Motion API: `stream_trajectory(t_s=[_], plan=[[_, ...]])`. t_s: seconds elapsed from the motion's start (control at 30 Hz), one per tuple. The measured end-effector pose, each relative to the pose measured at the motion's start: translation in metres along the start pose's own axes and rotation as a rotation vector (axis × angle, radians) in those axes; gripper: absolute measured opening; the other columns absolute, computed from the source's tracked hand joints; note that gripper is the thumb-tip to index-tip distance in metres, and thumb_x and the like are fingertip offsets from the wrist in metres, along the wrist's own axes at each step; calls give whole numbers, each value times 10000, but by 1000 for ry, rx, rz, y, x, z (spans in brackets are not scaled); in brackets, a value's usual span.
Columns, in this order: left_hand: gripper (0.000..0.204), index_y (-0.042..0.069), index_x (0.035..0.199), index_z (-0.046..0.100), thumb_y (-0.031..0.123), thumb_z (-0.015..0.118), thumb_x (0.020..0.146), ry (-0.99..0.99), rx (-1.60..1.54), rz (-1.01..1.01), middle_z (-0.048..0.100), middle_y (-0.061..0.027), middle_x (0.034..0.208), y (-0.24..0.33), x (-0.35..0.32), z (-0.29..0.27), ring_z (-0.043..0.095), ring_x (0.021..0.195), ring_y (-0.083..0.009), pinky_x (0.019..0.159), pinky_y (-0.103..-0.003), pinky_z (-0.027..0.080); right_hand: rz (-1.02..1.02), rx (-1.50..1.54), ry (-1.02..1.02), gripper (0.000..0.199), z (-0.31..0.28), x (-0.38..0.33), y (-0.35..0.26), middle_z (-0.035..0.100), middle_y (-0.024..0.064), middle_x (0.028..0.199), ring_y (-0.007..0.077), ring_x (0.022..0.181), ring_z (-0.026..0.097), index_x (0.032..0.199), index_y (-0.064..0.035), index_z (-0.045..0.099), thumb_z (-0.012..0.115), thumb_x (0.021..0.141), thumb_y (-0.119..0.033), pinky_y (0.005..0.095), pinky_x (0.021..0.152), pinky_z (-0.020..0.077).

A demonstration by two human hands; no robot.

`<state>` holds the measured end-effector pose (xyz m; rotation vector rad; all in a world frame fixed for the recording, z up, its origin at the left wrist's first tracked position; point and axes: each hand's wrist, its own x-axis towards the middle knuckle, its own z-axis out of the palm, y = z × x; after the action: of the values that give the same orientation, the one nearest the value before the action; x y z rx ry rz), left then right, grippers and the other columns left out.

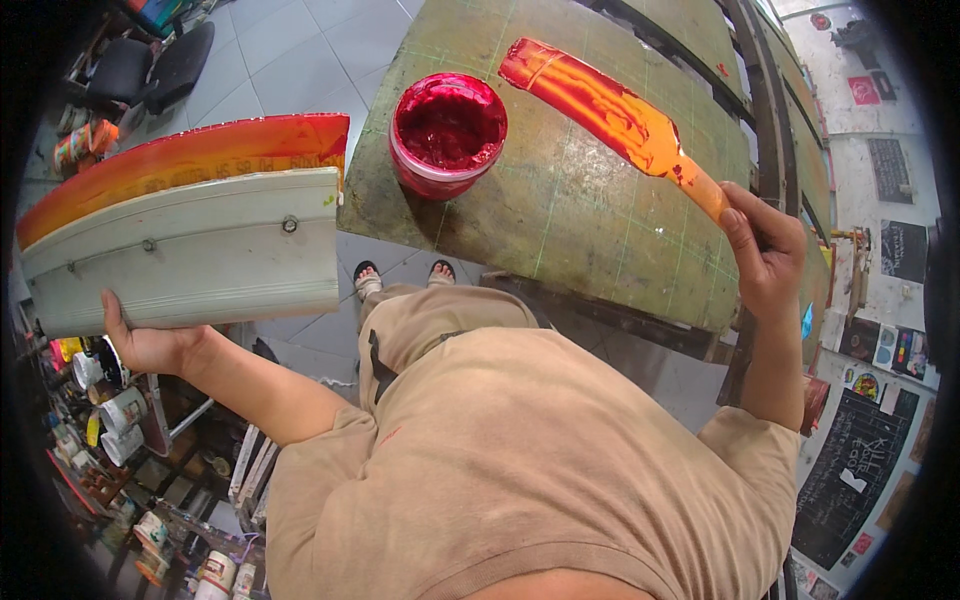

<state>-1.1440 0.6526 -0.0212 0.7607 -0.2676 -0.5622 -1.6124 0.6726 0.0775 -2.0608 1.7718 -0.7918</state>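
Left hand [160, 348] holding a long grey squeegee [190, 250] from below, right hand [765, 245] gripping an orange scraper [610, 115] by its handle, the scraper hanging over a green table [570, 235], an open pot [437, 182] of red paint [450, 130] sitting on the table

Your surroundings, left and right
You have a black chair [180, 68] far left, white containers [122, 411] near left, a dark board [838, 508] near right.
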Motion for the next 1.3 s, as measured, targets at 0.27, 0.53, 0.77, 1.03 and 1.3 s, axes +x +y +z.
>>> stream_trajectory(t_s=[0.27,0.53,0.77,1.03,1.3], plan=[[407,-26,1150,449,160,520,794,52,61,9,506,-147,1103,-7,-8,1,489,1022,-270,881,-400,380,137,261,-86,222,8,11,8,572,-9,682,28,556,428,985,31,618,608,810,-104,175,487,317],[404,-42,1121,466,179,533,790,-104,-21,-269,521,-144,1081,-13,-22,28,511,992,-266,851,-369,407,184,695,-174,279,32,31,19,490,-44,595,30,479,367,1029,15,601,573,831,-180,193,435,271],[426,-20,1164,424,181,527,803,-167,10,-386,529,-136,1074,-20,-35,80,527,987,-271,853,-386,426,392,1552,-442,336,65,58,23,347,-44,497,80,366,284,962,-98,521,411,876,-404,245,432,276],[427,-30,1151,435,185,532,795,-314,-56,-530,546,-145,1038,-22,-47,113,563,923,-258,822,-358,453,253,1432,-438,313,69,81,-1,332,-50,473,57,386,285,911,-49,564,408,906,-320,222,412,256],[381,-68,1106,468,154,500,798,-484,-79,-602,563,-176,1018,-22,-47,120,577,915,-256,831,-342,463,-156,691,-222,317,55,89,-50,526,-12,617,50,561,411,983,-6,641,569,849,-284,214,479,317]])
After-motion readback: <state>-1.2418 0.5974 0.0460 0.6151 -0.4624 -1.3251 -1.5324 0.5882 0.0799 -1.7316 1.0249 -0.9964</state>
